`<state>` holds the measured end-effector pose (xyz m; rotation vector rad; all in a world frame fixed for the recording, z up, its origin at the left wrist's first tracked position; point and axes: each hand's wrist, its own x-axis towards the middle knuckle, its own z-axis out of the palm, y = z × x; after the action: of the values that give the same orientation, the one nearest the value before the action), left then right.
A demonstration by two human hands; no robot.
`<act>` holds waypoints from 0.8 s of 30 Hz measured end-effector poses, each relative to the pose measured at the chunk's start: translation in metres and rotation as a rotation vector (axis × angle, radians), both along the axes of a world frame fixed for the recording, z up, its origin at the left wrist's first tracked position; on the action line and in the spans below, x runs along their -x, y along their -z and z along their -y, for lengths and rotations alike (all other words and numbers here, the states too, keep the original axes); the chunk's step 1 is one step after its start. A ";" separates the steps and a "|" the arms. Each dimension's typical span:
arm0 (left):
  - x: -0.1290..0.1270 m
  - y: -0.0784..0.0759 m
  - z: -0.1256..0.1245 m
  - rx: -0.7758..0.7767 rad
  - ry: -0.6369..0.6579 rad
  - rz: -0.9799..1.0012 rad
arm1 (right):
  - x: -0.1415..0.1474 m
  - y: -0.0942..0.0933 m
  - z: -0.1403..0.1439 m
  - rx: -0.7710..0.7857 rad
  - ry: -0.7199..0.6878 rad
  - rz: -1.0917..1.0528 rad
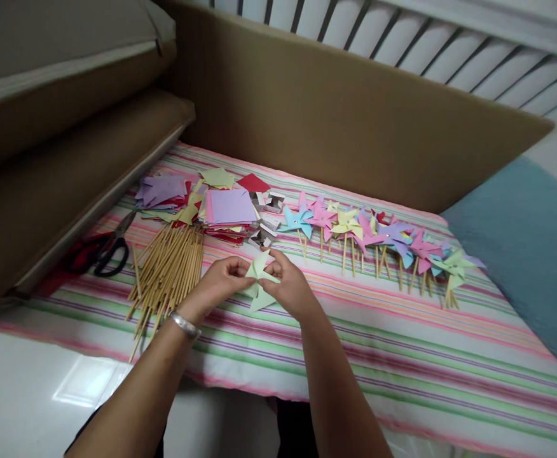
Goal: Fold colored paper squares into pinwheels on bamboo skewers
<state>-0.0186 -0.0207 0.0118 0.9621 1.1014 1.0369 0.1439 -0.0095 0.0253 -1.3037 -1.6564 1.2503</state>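
Observation:
Both hands meet over the striped cloth (402,356) and pinch a pale green paper pinwheel (259,286) between them. My left hand (219,285), with a silver bracelet on the wrist, grips its left side. My right hand (288,287) holds its right side, fingers folded over the centre. A bundle of wooden sticks (166,273) lies just left of my left hand. Behind the hands sits a stack of coloured paper squares (228,207).
A row of finished pinwheels on sticks (378,238) stretches to the right. Scissors with red and black handles (102,249) lie at the far left. A few small stapler-like metal pieces (271,210) sit behind the hands. A brown padded wall (355,114) and a blue cushion (531,254) border the cloth.

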 end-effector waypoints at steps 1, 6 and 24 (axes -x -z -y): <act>0.001 -0.003 0.000 0.005 -0.046 0.048 | 0.000 0.001 -0.002 0.049 0.046 -0.071; -0.006 -0.003 0.004 0.085 -0.048 0.296 | 0.008 0.002 -0.004 0.201 0.218 -0.407; -0.006 0.007 -0.001 0.182 -0.294 0.343 | 0.032 0.016 0.003 0.141 0.299 -0.327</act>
<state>-0.0126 -0.0197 0.0043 0.4623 1.0439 1.2611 0.1124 -0.0125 0.0094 -1.2931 -1.1187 1.3302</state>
